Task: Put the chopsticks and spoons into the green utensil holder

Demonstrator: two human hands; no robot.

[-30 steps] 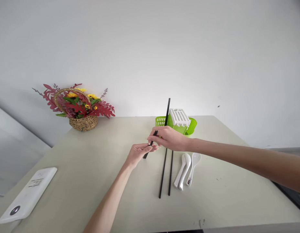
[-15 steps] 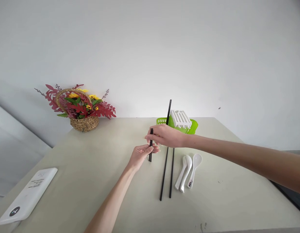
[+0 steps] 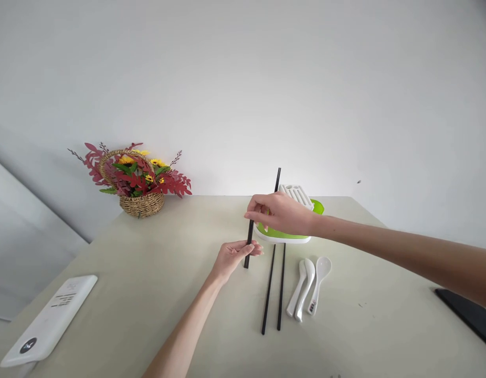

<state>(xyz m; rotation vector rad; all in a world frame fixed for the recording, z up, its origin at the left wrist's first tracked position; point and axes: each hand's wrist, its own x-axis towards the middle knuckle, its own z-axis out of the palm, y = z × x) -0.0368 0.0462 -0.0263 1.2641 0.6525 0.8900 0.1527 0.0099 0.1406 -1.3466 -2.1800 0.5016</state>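
Behind R hand (image 3: 282, 212): blk chopsticks (image 3: 249, 232), tops hidden.

The right hand (image 3: 284, 212) is now sitting higher above the left hand (image 3: 231, 258), and the green cutlery rack's white rim (image 3: 290, 240) is showing beneath it.

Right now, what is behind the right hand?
Around the right hand, parts of a green holder, white slotted rack and black chopstick ends show; the holder's middle and those chopsticks' lower parts are covered.
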